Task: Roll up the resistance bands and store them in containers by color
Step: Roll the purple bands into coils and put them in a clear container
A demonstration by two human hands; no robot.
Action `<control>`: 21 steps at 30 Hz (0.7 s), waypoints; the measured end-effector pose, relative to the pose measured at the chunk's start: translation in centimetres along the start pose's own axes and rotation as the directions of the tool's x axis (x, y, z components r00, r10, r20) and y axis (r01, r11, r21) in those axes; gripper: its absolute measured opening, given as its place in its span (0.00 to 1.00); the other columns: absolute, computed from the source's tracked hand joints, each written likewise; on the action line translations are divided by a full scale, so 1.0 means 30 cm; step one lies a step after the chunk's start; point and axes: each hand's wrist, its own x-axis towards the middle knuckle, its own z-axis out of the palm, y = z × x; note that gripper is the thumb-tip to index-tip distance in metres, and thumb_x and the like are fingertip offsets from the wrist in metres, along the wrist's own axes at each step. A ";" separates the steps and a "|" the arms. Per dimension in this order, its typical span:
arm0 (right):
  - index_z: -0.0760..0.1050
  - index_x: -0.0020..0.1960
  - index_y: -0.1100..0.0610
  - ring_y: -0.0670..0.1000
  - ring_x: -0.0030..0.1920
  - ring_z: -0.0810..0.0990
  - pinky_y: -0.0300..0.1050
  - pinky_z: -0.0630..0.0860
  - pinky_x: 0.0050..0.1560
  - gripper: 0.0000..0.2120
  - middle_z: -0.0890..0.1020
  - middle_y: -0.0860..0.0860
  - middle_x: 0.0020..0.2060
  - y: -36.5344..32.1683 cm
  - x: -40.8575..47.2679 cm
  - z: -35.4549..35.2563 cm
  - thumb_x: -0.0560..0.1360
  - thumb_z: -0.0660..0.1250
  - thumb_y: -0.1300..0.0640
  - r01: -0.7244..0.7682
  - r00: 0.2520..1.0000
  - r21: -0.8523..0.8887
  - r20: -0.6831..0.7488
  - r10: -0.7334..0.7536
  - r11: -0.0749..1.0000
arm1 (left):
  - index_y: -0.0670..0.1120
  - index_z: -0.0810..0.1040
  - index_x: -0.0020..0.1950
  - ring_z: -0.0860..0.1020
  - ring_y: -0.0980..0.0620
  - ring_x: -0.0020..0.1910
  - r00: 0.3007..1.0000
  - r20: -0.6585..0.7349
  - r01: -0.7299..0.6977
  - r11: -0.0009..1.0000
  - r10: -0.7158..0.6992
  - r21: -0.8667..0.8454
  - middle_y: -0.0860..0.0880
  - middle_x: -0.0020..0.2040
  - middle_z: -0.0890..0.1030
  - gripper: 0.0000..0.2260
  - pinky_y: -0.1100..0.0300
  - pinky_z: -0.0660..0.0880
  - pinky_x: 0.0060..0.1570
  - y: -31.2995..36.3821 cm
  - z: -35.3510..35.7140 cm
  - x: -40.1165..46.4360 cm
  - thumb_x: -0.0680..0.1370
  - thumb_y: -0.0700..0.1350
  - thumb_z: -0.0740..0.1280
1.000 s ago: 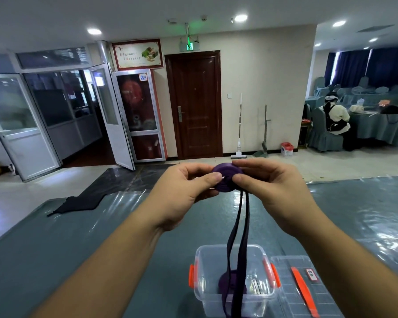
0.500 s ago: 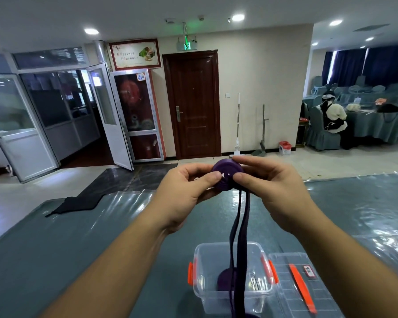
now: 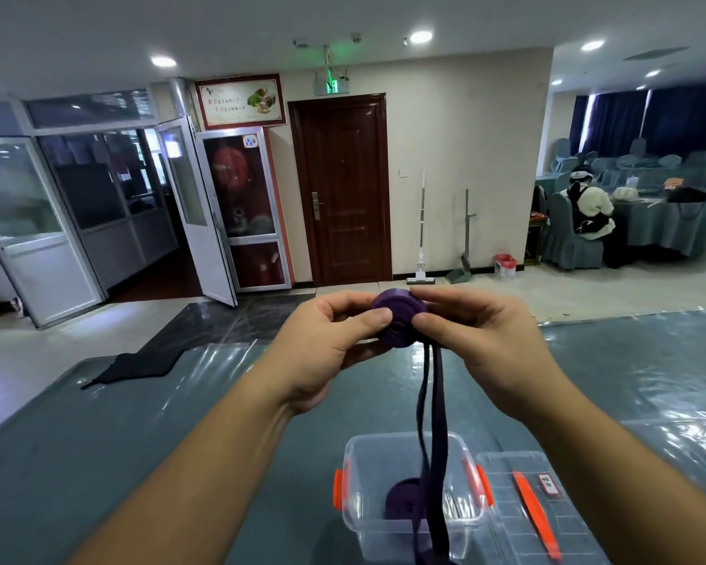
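Observation:
A purple resistance band [image 3: 398, 320] is partly wound into a tight roll held up in front of me. My left hand [image 3: 327, 344] pinches the roll from the left, thumb on its face. My right hand [image 3: 477, 340] pinches it from the right. The band's loose tail [image 3: 433, 434] hangs straight down over a clear plastic container [image 3: 384, 519] with orange latches, standing on the table below. Inside that container lies another rolled purple band [image 3: 402, 497].
The container's clear lid [image 3: 522, 507] with an orange handle lies flat to its right. The table [image 3: 139, 442] has a grey-green cloth under shiny plastic film. A black cloth [image 3: 139, 364] lies at the far left edge. A person sits at a distant table, far right.
The roll has turned a little between my fingers and the hanging tail has shortened slightly. Both hands stay at about the same height.

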 end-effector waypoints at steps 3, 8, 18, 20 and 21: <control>0.85 0.58 0.53 0.50 0.55 0.87 0.43 0.82 0.59 0.14 0.89 0.50 0.52 0.001 -0.003 -0.010 0.75 0.73 0.66 -0.031 0.999 -0.045 0.030 0.033 0.999 | 0.43 0.86 0.55 0.86 0.44 0.55 0.997 0.014 0.074 0.997 -0.074 -0.035 0.41 0.53 0.87 0.11 0.56 0.83 0.50 -0.006 0.001 -0.008 0.73 0.42 0.76; 0.86 0.53 0.46 0.48 0.53 0.88 0.39 0.82 0.57 0.17 0.89 0.48 0.49 -0.029 0.007 -0.023 0.75 0.74 0.67 -0.055 0.989 -0.156 0.128 0.076 0.986 | 0.44 0.87 0.56 0.87 0.45 0.52 0.997 0.051 0.053 0.988 -0.062 0.148 0.42 0.52 0.88 0.09 0.56 0.83 0.47 0.026 0.000 -0.005 0.76 0.42 0.76; 0.85 0.56 0.47 0.43 0.52 0.87 0.38 0.81 0.58 0.17 0.89 0.42 0.48 -0.040 0.014 -0.029 0.75 0.74 0.67 -0.030 0.988 -0.269 0.137 0.070 0.963 | 0.44 0.86 0.56 0.87 0.46 0.53 1.000 0.006 0.028 0.974 -0.030 0.225 0.43 0.52 0.88 0.08 0.57 0.83 0.50 0.014 -0.001 -0.001 0.77 0.40 0.75; 0.84 0.55 0.43 0.40 0.51 0.87 0.35 0.81 0.57 0.17 0.88 0.39 0.48 -0.062 0.025 -0.038 0.75 0.75 0.65 -0.010 0.979 -0.373 0.187 0.086 0.928 | 0.45 0.87 0.55 0.87 0.46 0.51 0.999 0.023 0.017 0.943 -0.027 0.333 0.44 0.50 0.88 0.09 0.57 0.84 0.50 0.032 -0.008 -0.004 0.76 0.40 0.77; 0.84 0.55 0.43 0.40 0.52 0.86 0.34 0.81 0.56 0.17 0.88 0.39 0.48 -0.068 0.028 -0.040 0.75 0.75 0.64 0.003 0.979 -0.379 0.188 0.074 0.925 | 0.45 0.87 0.55 0.87 0.46 0.50 1.000 0.023 0.000 0.936 -0.009 0.351 0.44 0.49 0.88 0.09 0.57 0.84 0.50 0.041 -0.010 -0.004 0.75 0.40 0.77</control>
